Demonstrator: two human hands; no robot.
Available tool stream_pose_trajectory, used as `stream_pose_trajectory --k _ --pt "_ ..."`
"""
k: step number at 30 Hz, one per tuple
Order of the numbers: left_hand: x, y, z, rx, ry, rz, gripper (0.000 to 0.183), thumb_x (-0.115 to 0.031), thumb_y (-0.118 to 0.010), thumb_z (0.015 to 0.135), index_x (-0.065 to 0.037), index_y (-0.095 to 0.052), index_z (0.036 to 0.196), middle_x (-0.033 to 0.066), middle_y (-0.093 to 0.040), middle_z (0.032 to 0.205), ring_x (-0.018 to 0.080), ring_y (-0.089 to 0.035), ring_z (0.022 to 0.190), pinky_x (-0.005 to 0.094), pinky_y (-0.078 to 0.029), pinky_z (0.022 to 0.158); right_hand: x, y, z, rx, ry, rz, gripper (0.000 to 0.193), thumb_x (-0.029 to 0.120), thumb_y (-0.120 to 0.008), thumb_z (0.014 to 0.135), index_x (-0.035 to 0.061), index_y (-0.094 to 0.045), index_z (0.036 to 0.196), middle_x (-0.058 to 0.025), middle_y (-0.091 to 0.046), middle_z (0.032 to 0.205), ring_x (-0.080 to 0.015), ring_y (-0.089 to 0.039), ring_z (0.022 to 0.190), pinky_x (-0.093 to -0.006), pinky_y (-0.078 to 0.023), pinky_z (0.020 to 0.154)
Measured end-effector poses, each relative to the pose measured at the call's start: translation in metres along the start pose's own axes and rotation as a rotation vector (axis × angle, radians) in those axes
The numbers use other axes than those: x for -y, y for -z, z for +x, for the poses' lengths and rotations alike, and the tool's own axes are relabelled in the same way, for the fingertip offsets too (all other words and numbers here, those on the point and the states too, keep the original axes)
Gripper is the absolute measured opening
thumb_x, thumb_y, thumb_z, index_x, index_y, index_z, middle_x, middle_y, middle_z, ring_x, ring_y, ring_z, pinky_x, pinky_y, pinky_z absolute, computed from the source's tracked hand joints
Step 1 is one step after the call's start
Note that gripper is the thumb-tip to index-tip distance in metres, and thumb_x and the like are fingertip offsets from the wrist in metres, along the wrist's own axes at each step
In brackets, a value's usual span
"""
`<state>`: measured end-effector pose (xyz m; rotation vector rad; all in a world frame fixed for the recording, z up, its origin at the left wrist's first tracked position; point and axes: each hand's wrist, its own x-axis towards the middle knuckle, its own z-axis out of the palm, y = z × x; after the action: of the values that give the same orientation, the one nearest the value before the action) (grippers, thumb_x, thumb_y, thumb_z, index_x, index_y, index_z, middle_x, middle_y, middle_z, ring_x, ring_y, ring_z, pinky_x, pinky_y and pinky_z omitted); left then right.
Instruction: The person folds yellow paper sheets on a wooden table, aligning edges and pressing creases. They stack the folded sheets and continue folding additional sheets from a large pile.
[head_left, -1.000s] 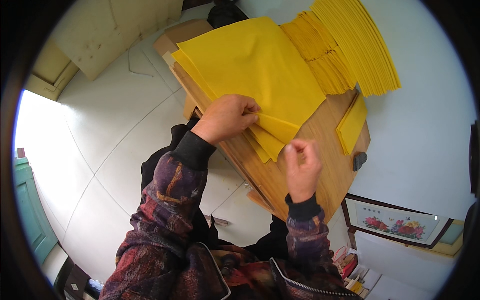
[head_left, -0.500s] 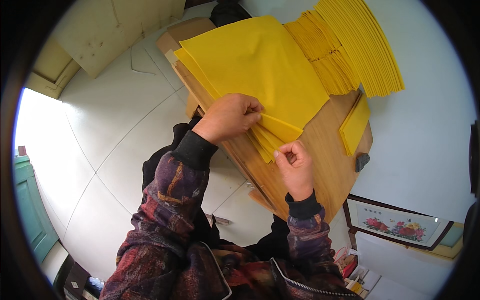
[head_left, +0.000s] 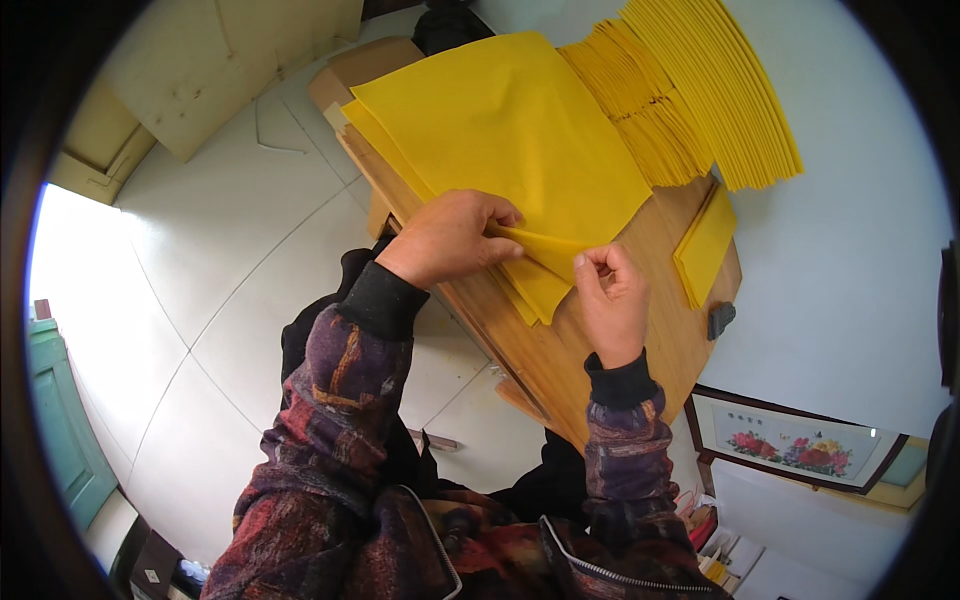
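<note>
A large yellow cloth sheet point(head_left: 510, 130) lies over the wooden table, and its near end is lifted into a fold. My left hand point(head_left: 455, 238) rests at the sheet's near left edge, thumb and fingers curled around the turned-up layer. Between the thumb and bent fingers of my right hand point(head_left: 613, 300) is the corner of that lifted layer, raised off the table. Below the fold, more yellow layers point(head_left: 535, 300) fan out toward the table's front edge.
Beyond the sheet, tall stacks of folded yellow cloth point(head_left: 715, 90) stand against the wall. One folded yellow piece point(head_left: 705, 245) lies at the right, with a small dark block point(head_left: 721, 320) near the corner of the wooden table point(head_left: 640, 350). A framed flower picture point(head_left: 795, 440) is at lower right.
My right hand has moved right and a little up, now pinching the corner of the lifted layer. My left hand stays nearly in place, its thumb slightly farther from the fingers.
</note>
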<state>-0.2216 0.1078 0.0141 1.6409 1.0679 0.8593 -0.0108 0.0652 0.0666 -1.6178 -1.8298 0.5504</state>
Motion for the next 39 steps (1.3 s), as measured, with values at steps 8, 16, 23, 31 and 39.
stream_pose_trajectory --k 8,16,23,31,39 --pt "0.003 -0.003 0.003 -0.029 0.067 -0.018 0.023 -0.012 -0.066 0.082 0.003 -0.067 0.099 0.0135 -0.068 0.084 0.0248 -0.064 0.074 0.0318 -0.05 0.07 0.019 -0.006 -0.05 -0.017 0.145 -0.197 0.011 0.004 -0.066 0.081 0.0024 -0.06 0.09 -0.0125 -0.057 0.088 -0.0312 -0.057 0.083 -0.0395 -0.046 0.071" --pt "0.005 -0.002 0.003 -0.016 0.046 -0.017 0.02 -0.01 -0.063 0.084 0.004 -0.066 0.099 0.012 -0.068 0.083 0.0191 -0.063 0.072 0.0298 -0.049 0.069 0.007 -0.013 -0.048 0.062 0.068 -0.159 0.008 0.001 -0.066 0.08 0.0016 -0.058 0.082 -0.0111 -0.055 0.085 -0.0276 -0.056 0.076 -0.0358 -0.047 0.067" --pt "0.005 -0.002 0.003 -0.011 0.024 -0.004 0.019 -0.011 -0.061 0.085 0.003 -0.066 0.097 0.0139 -0.069 0.087 0.0226 -0.064 0.074 0.0309 -0.049 0.07 -0.003 -0.011 -0.039 0.143 -0.125 0.122 0.008 0.002 -0.063 0.087 0.0024 -0.057 0.081 0.0034 -0.051 0.076 -0.0026 -0.047 0.064 -0.019 -0.04 0.058" --pt "0.002 0.0 0.001 0.004 0.034 0.007 0.022 -0.013 -0.061 0.085 0.002 -0.067 0.101 0.0159 -0.069 0.087 0.0259 -0.066 0.077 0.0324 -0.05 0.072 0.002 0.001 -0.023 0.15 -0.213 0.177 0.01 0.002 -0.064 0.082 0.0007 -0.056 0.078 -0.0065 -0.055 0.076 -0.0147 -0.053 0.066 -0.0267 -0.044 0.063" --pt "0.002 -0.001 0.001 0.006 0.005 0.044 0.015 -0.01 -0.063 0.082 0.003 -0.065 0.089 0.0159 -0.07 0.095 0.026 -0.066 0.084 0.0328 -0.05 0.073 0.007 -0.001 0.002 -0.091 0.14 -0.198 0.007 0.003 -0.063 0.084 -0.0007 -0.058 0.083 -0.0078 -0.055 0.077 -0.0183 -0.054 0.071 -0.0279 -0.043 0.068"
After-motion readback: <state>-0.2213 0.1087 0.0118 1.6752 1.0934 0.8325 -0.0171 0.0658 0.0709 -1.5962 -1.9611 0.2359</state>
